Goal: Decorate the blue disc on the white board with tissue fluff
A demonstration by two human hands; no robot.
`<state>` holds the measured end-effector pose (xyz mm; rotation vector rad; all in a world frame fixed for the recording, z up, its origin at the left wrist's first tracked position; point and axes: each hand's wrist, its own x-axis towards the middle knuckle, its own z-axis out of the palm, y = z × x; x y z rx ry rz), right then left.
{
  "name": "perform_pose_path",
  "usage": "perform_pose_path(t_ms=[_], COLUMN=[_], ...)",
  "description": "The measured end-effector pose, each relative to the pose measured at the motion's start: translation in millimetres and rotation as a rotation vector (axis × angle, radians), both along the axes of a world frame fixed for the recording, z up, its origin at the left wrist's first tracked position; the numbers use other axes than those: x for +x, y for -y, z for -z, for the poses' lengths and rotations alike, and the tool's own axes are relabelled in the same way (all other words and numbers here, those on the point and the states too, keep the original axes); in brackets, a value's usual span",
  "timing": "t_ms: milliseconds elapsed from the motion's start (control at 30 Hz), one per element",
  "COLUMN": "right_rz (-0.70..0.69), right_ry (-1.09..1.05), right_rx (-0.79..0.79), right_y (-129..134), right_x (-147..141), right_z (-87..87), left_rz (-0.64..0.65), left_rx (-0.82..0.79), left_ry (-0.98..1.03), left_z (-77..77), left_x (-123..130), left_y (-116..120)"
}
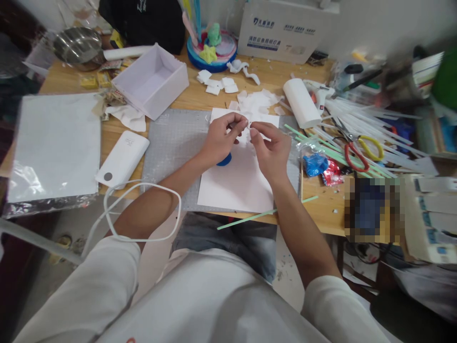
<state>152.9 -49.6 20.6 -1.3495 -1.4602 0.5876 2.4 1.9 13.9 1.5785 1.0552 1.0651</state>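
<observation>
- On the white box (282,28) beyond my hands, I read a line of blue Chinese print, 消防应急照明灯, its last character too soft for me.
- Above that, a dark shield-shaped logo leads a short line ending in 消防; the smaller row to its right I can't make out.
- My power bank (123,159) shows a small number on its casing, turned away from me; it looks like two digits and a percent sign, too faint to be sure.
- On the black bag (150,28), white slanted lettering I can't read.
</observation>
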Motion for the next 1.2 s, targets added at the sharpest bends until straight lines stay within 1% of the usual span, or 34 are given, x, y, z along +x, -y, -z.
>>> perform_pose_path(t_ms=[67, 167, 333, 533, 733, 833, 967, 1200], right_rz=[0.032, 0.078, 0.089, 0.091, 0.118, 0.134, 0.119, 0.097], right_ry=[0.027, 0.091, 0.194, 0.161, 0.137, 0.113, 0.079, -0.019], right_rx=[0.002, 0.048, 0.088, 0.096, 0.061, 0.053, 0.015, -0.024], right_y=[1.1, 2.0, 1.3, 0.4, 1.2, 1.5, 1.6, -1.5], right_x=[0.1, -0.4, -1.2, -2.1, -2.2, -1.9, -2.3, -1.7], right_z=[-3.0, -5.6, -2.6, -1.9, -4.7, -5.9, -7.3, -1.5], left_rz=[-0.022, -0.049, -0.056, -0.031, -0.035, -0.041, -0.036, -0.025], left_rx=[0.032, 0.074, 0.079, 0.076, 0.13, 0.152, 0.167, 0.217], left_ry=[-0.025, -0.038, -0.044, -0.05, -0.07, -0.094, -0.106, -0.11], left_z=[0.6, 0.7, 0.2, 1.5, 4.3, 3.9, 1.8, 2.3], left_x=[0.3, 0.7, 1.4, 1.1, 0.3, 0.3, 0.0, -0.9], left_y=[0.3, 1.7, 3.7, 3.4, 2.3, 2.8, 4.7, 5.3])
